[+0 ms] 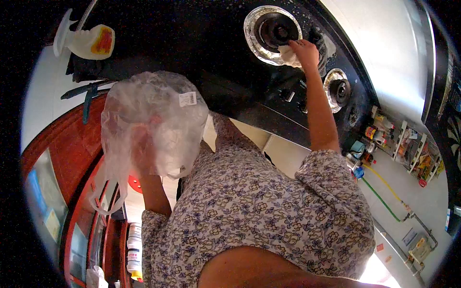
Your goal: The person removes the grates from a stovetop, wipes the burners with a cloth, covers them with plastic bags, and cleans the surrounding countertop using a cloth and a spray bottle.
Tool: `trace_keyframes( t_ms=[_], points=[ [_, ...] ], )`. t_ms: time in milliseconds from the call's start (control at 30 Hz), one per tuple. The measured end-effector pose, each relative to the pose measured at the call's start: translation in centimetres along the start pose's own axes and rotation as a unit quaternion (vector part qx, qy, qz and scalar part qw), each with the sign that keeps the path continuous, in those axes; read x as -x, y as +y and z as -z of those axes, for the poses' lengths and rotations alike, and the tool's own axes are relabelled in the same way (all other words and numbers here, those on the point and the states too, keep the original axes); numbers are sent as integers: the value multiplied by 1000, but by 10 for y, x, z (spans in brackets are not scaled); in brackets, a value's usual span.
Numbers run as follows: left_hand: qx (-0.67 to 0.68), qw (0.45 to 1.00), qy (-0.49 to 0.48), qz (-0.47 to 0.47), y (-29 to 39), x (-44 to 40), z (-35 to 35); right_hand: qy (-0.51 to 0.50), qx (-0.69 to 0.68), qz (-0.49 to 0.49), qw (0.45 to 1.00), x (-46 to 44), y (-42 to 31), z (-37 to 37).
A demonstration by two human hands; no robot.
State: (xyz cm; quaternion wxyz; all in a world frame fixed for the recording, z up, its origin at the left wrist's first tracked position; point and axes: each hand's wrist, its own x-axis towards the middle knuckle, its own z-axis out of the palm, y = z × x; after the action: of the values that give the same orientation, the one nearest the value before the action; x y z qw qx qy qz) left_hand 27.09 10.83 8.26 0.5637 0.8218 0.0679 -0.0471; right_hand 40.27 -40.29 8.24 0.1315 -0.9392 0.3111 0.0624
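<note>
My left hand (143, 144) shows blurred through a clear plastic bag (156, 96), which has a barcode sticker and hanging handles. The bag stays up around this hand, and the fingers seem closed on it, though the film veils them. Over the black gas stove (269, 96), my right hand (305, 52) pinches a crumpled whitish wipe (289, 56). That wipe touches the rim of a round foil liner (254, 45) around the larger burner (277, 31). Just right of the hand lies a dark grey rag (327, 50).
A second foil-ringed burner (340, 91) and a stove knob (289, 96) sit nearby. A white spray bottle (93, 42) with amber liquid stands upper left. Bottles and small racks (417, 149) line the right wall, above yellow and green hoses (382, 199). Red-framed cabinets (72, 182) are at left.
</note>
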Motion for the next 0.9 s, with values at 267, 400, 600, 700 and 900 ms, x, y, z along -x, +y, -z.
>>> trace_keyframes(
  t_ms=[267, 400, 600, 700, 900],
  points=[
    [104, 990, 46, 86, -45, 5, 1, -81, -411, -114, 901, -7, 22, 5],
    [239, 965, 12, 108, -48, 3, 0, 14, 81, 309, 947, -9, 44, -4],
    [284, 957, 16, 56, -65, 9, -6, -100, -155, 89, 979, -33, 70, -45],
    [585, 786, -2, 200, -23, 0, -4, -161, -361, -73, 916, -23, 50, -27],
    [509, 834, 11, 214, 21, -12, -16, -192, -349, -111, 911, -13, 25, -4]
  ],
)
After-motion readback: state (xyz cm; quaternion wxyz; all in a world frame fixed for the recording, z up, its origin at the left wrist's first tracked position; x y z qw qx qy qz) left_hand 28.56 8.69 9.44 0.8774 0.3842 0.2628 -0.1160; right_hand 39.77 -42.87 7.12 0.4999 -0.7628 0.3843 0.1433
